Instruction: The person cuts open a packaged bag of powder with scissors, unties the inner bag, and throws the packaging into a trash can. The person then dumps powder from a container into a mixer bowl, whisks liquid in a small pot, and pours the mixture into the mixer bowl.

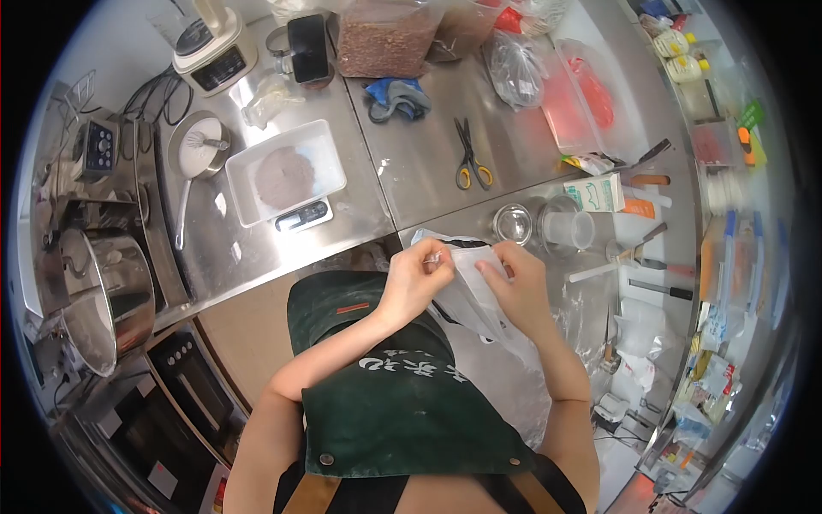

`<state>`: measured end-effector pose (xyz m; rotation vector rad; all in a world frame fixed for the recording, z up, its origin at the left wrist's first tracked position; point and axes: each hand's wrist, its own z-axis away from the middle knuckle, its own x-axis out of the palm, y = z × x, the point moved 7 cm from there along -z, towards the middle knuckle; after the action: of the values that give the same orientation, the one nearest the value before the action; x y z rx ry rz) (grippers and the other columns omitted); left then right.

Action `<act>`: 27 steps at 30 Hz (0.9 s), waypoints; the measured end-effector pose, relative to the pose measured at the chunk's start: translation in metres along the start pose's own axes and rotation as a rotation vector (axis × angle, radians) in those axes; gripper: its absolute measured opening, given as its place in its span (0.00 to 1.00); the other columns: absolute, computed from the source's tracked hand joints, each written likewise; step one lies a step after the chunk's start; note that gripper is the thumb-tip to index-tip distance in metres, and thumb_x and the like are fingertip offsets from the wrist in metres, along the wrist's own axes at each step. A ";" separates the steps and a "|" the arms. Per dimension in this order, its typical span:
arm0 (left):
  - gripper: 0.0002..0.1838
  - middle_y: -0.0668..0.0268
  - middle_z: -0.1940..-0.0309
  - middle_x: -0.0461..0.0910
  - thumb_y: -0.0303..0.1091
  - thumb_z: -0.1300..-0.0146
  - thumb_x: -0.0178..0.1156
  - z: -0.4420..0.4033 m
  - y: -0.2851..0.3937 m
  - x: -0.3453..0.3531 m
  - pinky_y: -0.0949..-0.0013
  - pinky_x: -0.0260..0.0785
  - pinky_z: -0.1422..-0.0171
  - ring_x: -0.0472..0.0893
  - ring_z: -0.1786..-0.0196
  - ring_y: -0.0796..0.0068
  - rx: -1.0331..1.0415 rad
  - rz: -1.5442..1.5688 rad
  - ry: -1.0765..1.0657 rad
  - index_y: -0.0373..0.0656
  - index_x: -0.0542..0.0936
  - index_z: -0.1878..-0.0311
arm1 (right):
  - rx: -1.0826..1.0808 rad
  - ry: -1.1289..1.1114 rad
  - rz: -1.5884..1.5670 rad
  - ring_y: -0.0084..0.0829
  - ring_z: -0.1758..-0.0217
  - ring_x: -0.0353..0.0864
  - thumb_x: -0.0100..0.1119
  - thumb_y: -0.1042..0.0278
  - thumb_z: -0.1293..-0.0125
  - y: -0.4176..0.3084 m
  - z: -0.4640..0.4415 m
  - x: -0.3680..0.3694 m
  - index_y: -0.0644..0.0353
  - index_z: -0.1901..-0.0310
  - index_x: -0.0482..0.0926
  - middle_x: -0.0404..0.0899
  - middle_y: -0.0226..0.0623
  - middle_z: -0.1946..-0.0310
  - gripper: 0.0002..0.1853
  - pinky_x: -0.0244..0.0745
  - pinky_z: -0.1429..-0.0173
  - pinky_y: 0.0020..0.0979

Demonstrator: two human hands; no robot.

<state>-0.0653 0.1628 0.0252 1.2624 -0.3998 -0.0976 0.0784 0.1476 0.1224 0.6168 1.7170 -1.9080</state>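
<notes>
In front of my apron, a white bag hangs between both hands, with dark printing showing along part of it. The thumb and fingers of my left hand pinch the left side of its top edge. Opposite, my right hand grips the upper right side between thumb and fingers. What is inside the bag cannot be seen. Just beyond my right hand are a glass bowl and a clear plastic tub. Scissors with black and yellow handles lie farther back on the steel counter.
At left, a white tray of pale brownish powder sits on a digital scale. Beside it is a saucepan with a whisk in white contents. A blue-grey cloth and large bag of brown granules are at the back.
</notes>
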 end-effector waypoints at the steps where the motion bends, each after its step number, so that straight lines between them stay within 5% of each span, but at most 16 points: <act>1: 0.04 0.74 0.78 0.72 0.26 0.42 0.59 0.005 0.000 -0.003 0.78 0.62 0.70 0.67 0.75 0.89 -0.011 0.009 -0.007 0.36 0.77 0.66 | 0.039 0.026 -0.008 0.30 0.71 0.75 0.66 0.70 0.42 0.008 -0.001 -0.001 0.65 0.65 0.77 0.76 0.36 0.73 0.09 0.69 0.66 0.28; 10: 0.05 0.76 0.80 0.74 0.29 0.39 0.60 0.000 -0.012 -0.011 0.79 0.63 0.72 0.70 0.78 0.88 -0.158 0.088 -0.003 0.37 0.80 0.65 | 0.018 0.071 -0.085 0.28 0.74 0.73 0.65 0.73 0.42 0.003 0.004 0.007 0.65 0.67 0.77 0.76 0.36 0.72 0.07 0.66 0.70 0.28; 13: 0.05 0.76 0.80 0.73 0.29 0.39 0.60 0.000 -0.014 -0.006 0.79 0.63 0.71 0.69 0.78 0.87 -0.174 0.061 -0.006 0.37 0.79 0.66 | 0.048 0.001 -0.059 0.19 0.67 0.75 0.64 0.78 0.40 0.000 0.004 0.009 0.67 0.66 0.78 0.78 0.33 0.67 0.04 0.71 0.65 0.21; 27: 0.07 0.76 0.75 0.74 0.30 0.36 0.63 0.009 -0.013 -0.007 0.80 0.62 0.69 0.69 0.74 0.89 -0.214 0.141 -0.056 0.37 0.77 0.65 | 0.046 0.011 -0.093 0.20 0.68 0.75 0.64 0.78 0.41 0.000 0.008 0.013 0.68 0.68 0.77 0.77 0.34 0.68 0.04 0.73 0.64 0.22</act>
<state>-0.0728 0.1528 0.0135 1.0200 -0.5114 -0.0544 0.0682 0.1384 0.1150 0.5739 1.7409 -2.0165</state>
